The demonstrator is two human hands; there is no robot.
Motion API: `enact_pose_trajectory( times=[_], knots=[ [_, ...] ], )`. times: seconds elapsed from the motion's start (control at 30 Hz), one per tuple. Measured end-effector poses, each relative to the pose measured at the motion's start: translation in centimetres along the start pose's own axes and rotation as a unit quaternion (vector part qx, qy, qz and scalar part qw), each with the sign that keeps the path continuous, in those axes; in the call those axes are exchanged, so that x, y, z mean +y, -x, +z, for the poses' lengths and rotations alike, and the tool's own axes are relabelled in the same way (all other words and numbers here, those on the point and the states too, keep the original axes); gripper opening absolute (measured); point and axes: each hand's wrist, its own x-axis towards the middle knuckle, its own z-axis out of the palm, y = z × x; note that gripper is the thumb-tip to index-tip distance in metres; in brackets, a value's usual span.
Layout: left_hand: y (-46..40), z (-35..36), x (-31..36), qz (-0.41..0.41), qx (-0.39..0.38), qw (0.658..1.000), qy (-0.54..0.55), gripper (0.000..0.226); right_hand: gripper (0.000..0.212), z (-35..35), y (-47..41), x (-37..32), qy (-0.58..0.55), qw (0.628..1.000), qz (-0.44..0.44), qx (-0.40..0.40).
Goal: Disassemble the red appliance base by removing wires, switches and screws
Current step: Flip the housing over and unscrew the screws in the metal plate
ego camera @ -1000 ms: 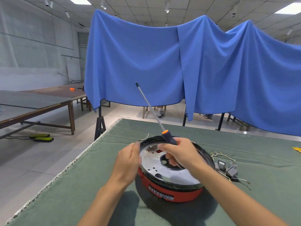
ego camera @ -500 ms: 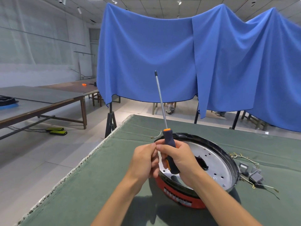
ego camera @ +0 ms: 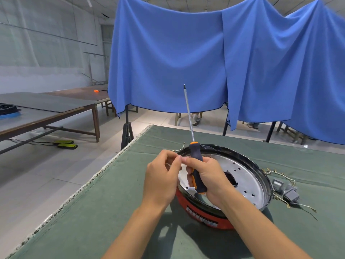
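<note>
Screwdriver [ego camera: 194, 161] upright, tip up, perhaps slightly tilted.

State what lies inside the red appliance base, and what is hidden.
Inside the red appliance base sits a silver perforated plate with a dark central opening. The right hand and screwdriver cover its left part.

Blue drapes [ego camera: 186, 58] hang behind a green-covered table [ego camera: 112, 212], long wooden tables [ego camera: 56, 109] standing left on pale tiled floor [ego camera: 46, 174].
</note>
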Motion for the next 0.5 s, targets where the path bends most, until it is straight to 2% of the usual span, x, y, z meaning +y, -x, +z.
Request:
enact_pose_trajectory(
  times=[0.13, 0.33, 0.43, 0.5],
  knots=[
    [0.1, 0.1, 0.2, -0.015, -0.02, 0.997, 0.067, 0.014, 0.014, -0.1, -0.2, -0.2, -0.06, 0.996, 0.061, 0.016],
    [-0.4, -0.2, -0.3, -0.081, -0.02, 0.984, 0.159, 0.01, 0.012, -0.4, 0.0, 0.0, -0.046, 0.993, 0.106, -0.008],
    [-0.9, -0.7, -1.2, -0.106, 0.031, 0.984, 0.137, 0.01, 0.013, -0.3, 0.2, 0.1, -0.006, 0.997, 0.08, 0.014],
    [-1.4, -1.3, -2.7, -0.103, 0.077, 0.991, 0.047, 0.013, 0.014, -0.3, 0.2, 0.2, 0.041, 0.997, 0.051, 0.042]
  ],
)
